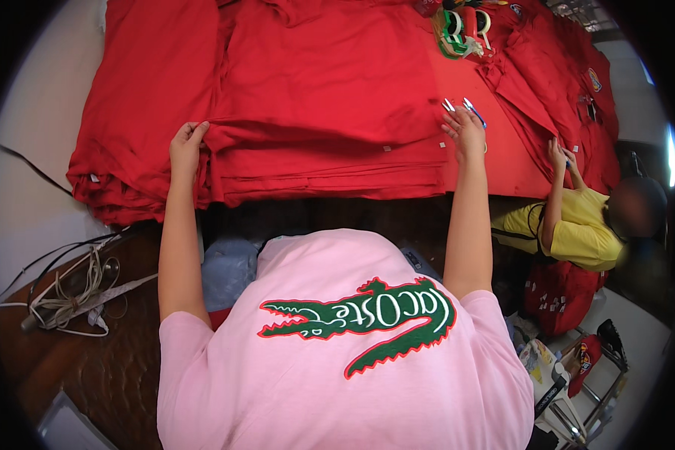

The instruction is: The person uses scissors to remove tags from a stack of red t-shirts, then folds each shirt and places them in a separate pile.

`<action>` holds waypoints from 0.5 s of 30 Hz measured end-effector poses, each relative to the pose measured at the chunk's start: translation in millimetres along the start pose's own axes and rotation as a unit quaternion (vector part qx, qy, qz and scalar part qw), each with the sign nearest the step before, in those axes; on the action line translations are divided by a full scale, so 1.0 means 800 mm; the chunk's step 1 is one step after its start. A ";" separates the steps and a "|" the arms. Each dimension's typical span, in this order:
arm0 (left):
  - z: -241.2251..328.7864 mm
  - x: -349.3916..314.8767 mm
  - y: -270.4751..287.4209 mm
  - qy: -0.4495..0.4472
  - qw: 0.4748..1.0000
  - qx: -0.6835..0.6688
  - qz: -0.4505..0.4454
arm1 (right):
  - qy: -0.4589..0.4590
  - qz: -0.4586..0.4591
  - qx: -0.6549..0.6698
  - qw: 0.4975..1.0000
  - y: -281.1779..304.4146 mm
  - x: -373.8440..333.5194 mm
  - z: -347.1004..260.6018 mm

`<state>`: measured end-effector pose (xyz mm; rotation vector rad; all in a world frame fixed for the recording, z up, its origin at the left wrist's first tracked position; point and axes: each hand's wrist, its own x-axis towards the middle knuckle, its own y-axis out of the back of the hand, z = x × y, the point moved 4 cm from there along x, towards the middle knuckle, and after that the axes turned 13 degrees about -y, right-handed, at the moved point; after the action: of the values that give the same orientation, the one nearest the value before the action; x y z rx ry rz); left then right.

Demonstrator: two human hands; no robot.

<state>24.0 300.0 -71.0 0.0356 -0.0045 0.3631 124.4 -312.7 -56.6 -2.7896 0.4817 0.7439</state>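
Note:
A wide red garment (315,97) lies over a neat stack of red cloth (337,180) on the table in front of me. My left hand (187,152) pinches the garment's near left edge between thumb and fingertips and lifts it a little. Beside the garment's right edge is my right hand (466,135), palm turned inward and fingers apart; I see nothing held in it. Just beyond those fingers lies a small blue-handled cutting tool (475,112), partly hidden by the hand. Small white tags (387,148) show on the garment's near edge.
More red cloth (150,90) is piled at the left. Tape dispensers (461,34) stand far right. A person in a yellow shirt (581,229) handles red garments (555,97) at the right. Cables and a power strip (90,304) lie at lower left.

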 end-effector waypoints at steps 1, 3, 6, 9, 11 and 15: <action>-0.017 0.009 -0.002 0.020 0.999 0.040 -0.005 | 0.056 0.047 -0.059 0.996 0.009 0.012 0.002; -0.050 0.024 0.003 0.061 0.991 0.120 -0.010 | 0.162 0.137 -0.178 0.961 0.017 0.029 0.006; -0.080 0.019 0.027 0.069 0.996 0.058 0.022 | 0.207 0.132 -0.262 0.933 0.023 0.037 0.017; -0.068 -0.003 0.036 0.081 0.994 0.018 0.066 | 0.062 0.072 -0.226 0.969 0.013 0.037 0.035; -0.052 -0.010 0.036 0.092 0.994 -0.005 0.064 | 0.102 0.047 -0.278 0.954 -0.014 0.022 0.034; -0.034 -0.002 -0.016 0.085 0.996 -0.009 -0.038 | 0.197 0.107 -0.444 0.868 0.022 0.062 0.065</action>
<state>26.7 288.5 -98.7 -0.0138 0.1618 0.2892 135.6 -326.6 -128.3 -3.8497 0.6484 0.4998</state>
